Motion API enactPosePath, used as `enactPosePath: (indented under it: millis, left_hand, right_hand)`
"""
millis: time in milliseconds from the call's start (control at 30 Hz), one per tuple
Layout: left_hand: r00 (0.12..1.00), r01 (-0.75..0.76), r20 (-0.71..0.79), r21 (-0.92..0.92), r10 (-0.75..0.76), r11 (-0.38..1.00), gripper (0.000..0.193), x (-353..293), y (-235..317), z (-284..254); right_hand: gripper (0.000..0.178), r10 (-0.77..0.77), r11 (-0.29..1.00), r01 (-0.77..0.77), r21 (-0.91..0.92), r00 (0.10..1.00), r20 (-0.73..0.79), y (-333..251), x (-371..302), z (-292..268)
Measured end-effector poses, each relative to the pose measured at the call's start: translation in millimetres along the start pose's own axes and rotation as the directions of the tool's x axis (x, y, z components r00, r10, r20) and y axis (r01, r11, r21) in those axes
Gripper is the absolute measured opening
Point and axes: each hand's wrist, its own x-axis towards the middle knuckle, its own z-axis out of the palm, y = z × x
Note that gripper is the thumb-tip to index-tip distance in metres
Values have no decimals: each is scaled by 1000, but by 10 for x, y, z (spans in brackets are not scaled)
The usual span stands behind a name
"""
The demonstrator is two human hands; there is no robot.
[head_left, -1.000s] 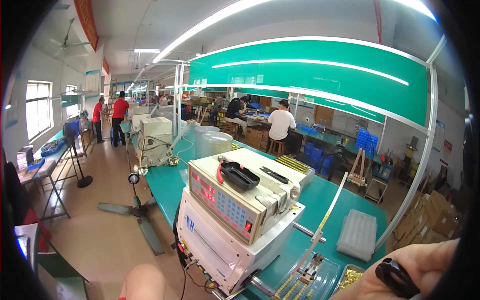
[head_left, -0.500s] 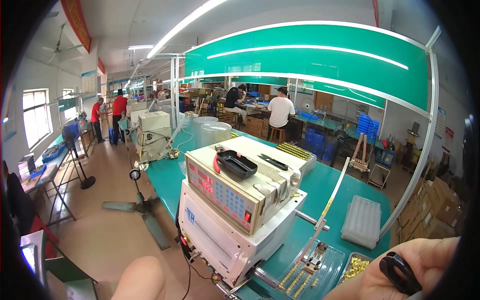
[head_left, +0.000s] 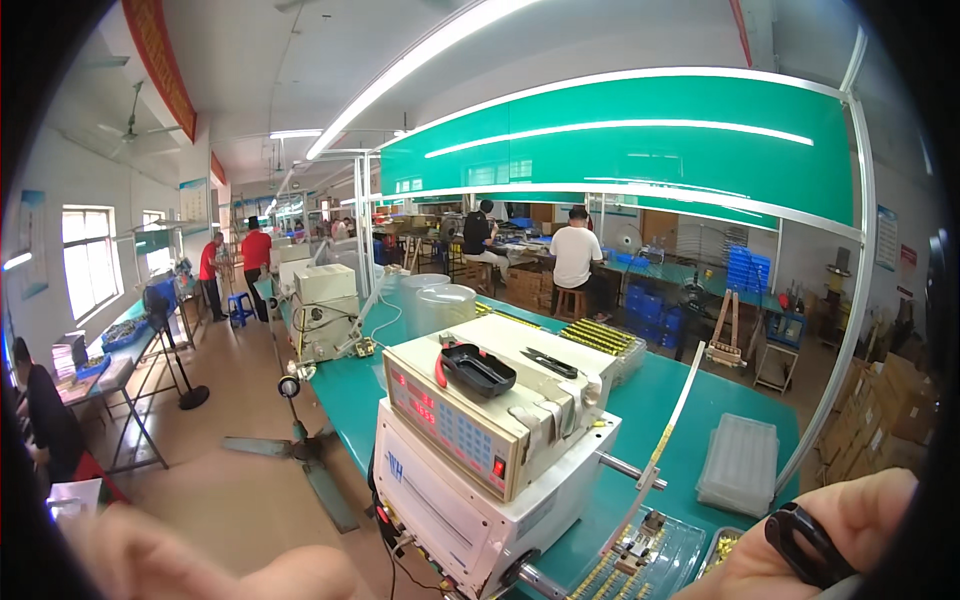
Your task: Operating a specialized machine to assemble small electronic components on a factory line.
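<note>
At the lower right edge, my right hand point(head_left: 850, 520) is closed round a tool with a black looped handle point(head_left: 800, 545); the rest of the tool is out of view. My left hand point(head_left: 190, 565) is at the lower left, above the floor, its fingers smeared by motion. Between the hands stands a white winding machine point(head_left: 450, 500) with a cream control box point(head_left: 450, 415) on top. Near my right hand, a clear tray point(head_left: 665, 560) holds rows of small yellow parts, and a container of loose yellow parts point(head_left: 725, 545) is partly hidden behind the hand.
On the control box lie a black tray point(head_left: 478, 370) and black snips point(head_left: 550, 362). Stacked clear trays point(head_left: 738, 462) sit on the green table point(head_left: 640, 400). A pale upright strip point(head_left: 672, 430) rises beside the machine. A large fan blade point(head_left: 325, 495) is at the left. People work farther back.
The view has shifted, so the machine and table appear lower and farther right. My left hand has come further into view, blurred. My right hand still grips the black looped handle.
</note>
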Motion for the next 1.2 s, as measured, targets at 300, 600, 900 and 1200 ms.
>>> enactPosePath:
  millis: [300,600,900,1200]
  left_hand:
    - [356,924,64,-170,-932,342,51,-148,-191,322]
    - [257,966,242,-100,-936,239,68,-435,-820,703]
    - [132,989,437,-3,-890,145,85,-429,-1043,705]
    - [199,962,212,-227,-957,150,78,-866,-809,280]
  right_hand:
    - [17,74,997,-74,-23,997,35,86,3,27]
    - [17,110,993,-108,-52,992,53,83,-30,95]
    - [17,123,988,-117,-100,991,52,36,-58,142]
    - [18,92,980,-82,-181,995,48,24,-66,115]
